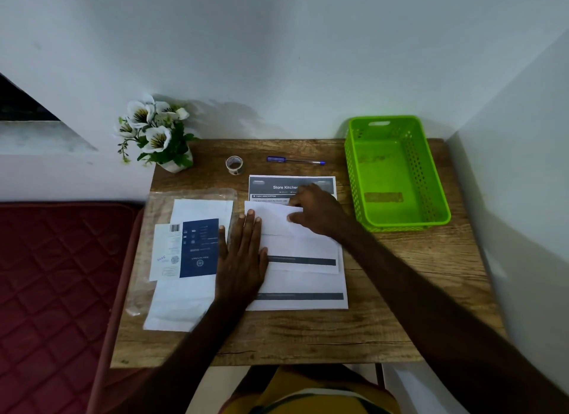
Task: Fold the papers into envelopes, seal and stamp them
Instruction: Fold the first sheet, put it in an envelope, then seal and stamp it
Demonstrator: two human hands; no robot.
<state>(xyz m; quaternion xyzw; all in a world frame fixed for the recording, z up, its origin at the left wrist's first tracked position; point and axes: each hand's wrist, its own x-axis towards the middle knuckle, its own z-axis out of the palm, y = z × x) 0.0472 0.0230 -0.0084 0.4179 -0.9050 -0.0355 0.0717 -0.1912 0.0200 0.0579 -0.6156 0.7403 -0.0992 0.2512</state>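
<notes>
On the wooden table (308, 336), centre: a printed sheet (303, 286) lies flat with a dark band across its near end and a dark header reading "Store Kitchen" at the far end. On top of it sits a second paper (295, 244), its far edge turned over toward the person so the blank back shows as a folded flap. Left hand (243, 256) lies palm down, fingers straight and close together, pressing the left edge of that folded paper and overlapping the sheet beneath. Right hand (317, 210) is at the far right of the flap, fingers curled, thumb and fingertips pinching the folded edge; exact grip partly blurred. Left of the papers: a clear plastic sleeve (144, 278) holding white envelopes (181, 306), with a navy-and-white printed card (191, 249) lying on top, barcode at its far corner. Toward the wall: a small roll of tape (234, 164) standing on edge, and a blue pen (295, 160) lying crosswise just beyond the header. Far left corner holds a white pot of white flowers (154, 130). Right side: a bright green perforated basket (431, 179), well apart from the papers. A dark red quilted mattress (55, 275) sits left of the table.
</notes>
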